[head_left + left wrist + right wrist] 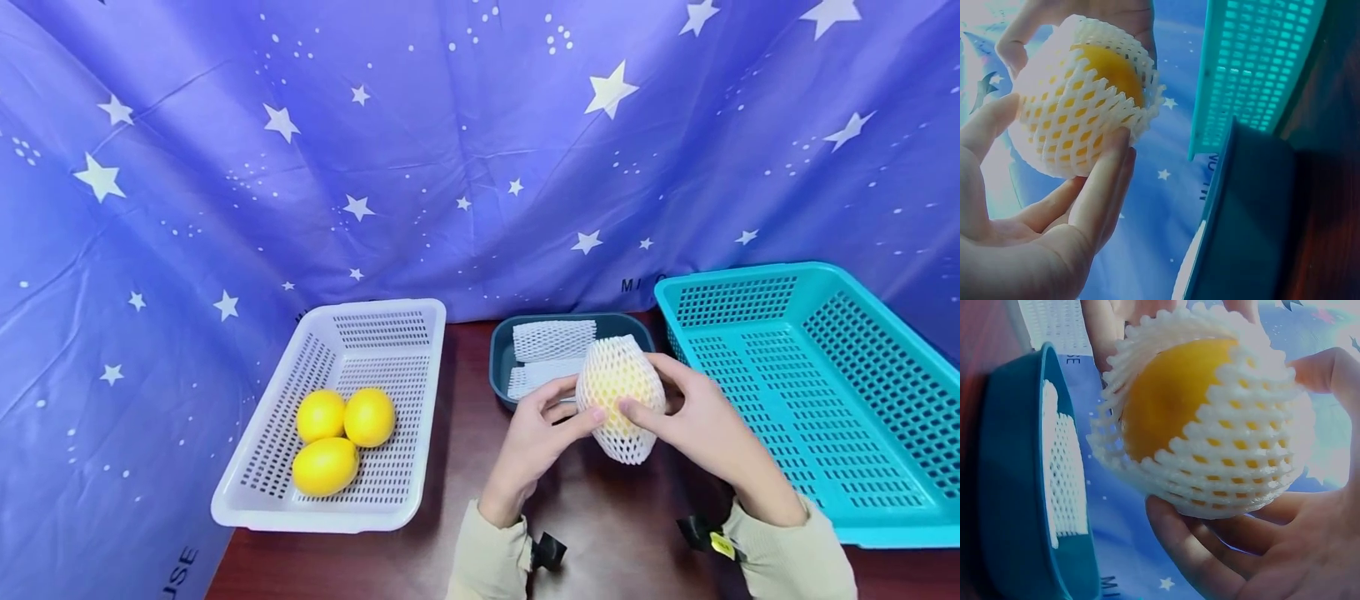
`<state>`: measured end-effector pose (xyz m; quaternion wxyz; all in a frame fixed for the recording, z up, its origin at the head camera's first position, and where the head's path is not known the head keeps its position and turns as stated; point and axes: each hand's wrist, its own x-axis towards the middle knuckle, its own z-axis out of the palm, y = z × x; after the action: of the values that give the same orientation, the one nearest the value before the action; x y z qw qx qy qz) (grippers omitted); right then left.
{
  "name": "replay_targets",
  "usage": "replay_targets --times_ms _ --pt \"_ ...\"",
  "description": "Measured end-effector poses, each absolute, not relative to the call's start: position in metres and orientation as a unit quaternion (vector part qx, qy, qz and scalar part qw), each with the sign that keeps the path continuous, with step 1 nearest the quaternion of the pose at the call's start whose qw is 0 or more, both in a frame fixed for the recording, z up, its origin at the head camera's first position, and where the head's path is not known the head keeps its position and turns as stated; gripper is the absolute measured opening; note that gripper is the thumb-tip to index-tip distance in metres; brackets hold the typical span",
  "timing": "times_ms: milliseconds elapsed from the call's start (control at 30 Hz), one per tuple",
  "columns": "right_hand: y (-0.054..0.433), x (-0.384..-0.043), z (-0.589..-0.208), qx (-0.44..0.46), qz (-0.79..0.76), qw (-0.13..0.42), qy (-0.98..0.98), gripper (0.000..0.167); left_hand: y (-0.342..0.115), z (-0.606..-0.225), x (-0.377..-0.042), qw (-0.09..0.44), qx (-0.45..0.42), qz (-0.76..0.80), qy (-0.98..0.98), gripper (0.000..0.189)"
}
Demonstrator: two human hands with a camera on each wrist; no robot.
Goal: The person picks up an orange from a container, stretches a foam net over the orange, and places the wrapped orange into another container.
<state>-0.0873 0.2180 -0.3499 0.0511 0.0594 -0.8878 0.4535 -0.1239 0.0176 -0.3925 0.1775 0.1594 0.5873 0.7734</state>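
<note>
Both hands hold an orange (1172, 394) wrapped in a white foam net sleeve (626, 446), raised over the table in front of the dark teal box. My left hand (536, 433) grips its left side, thumb at the front. On the other side my right hand (697, 421) grips it, its thumb also pressed on the front of the netting. In the right wrist view, one end of the sleeve gapes and bare yellow-orange peel shows; the rest of the fruit is covered by mesh.
A white basket (431, 417) at left holds three yellow-orange fruits (324, 467). Behind the hands, the dark teal box (498, 358) contains flat foam net sleeves (551, 339). At right stands a turquoise basket (802, 417). A starry blue curtain (465, 150) hangs behind the brown table (465, 467).
</note>
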Motion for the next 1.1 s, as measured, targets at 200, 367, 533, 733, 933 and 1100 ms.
replay_targets --times_ms 200,367,533,733,933,1100 --pt "0.228 -0.083 -0.342 0.063 0.435 0.049 -0.897 0.060 0.030 -0.391 -0.121 0.175 0.160 0.776 0.584 0.045" --pt "0.239 -0.081 -0.339 0.059 0.425 0.042 -0.902 0.062 0.041 -0.391 -0.118 0.179 0.155 0.778 0.582 0.044" --pt "0.251 -0.077 -0.335 0.040 0.407 0.025 -0.912 0.065 0.052 -0.391 -0.115 0.187 0.161 0.784 0.570 0.042" --pt "0.259 -0.073 -0.328 0.037 0.386 0.022 -0.921 0.065 0.064 -0.391 -0.113 0.198 0.155 0.798 0.548 0.040" --pt "0.266 -0.073 -0.323 0.030 0.371 0.017 -0.928 0.065 0.073 -0.391 -0.113 0.207 0.158 0.807 0.530 0.041" --pt "0.275 -0.071 -0.322 0.026 0.366 0.012 -0.930 0.066 0.083 -0.391 -0.112 0.218 0.171 0.815 0.509 0.040"
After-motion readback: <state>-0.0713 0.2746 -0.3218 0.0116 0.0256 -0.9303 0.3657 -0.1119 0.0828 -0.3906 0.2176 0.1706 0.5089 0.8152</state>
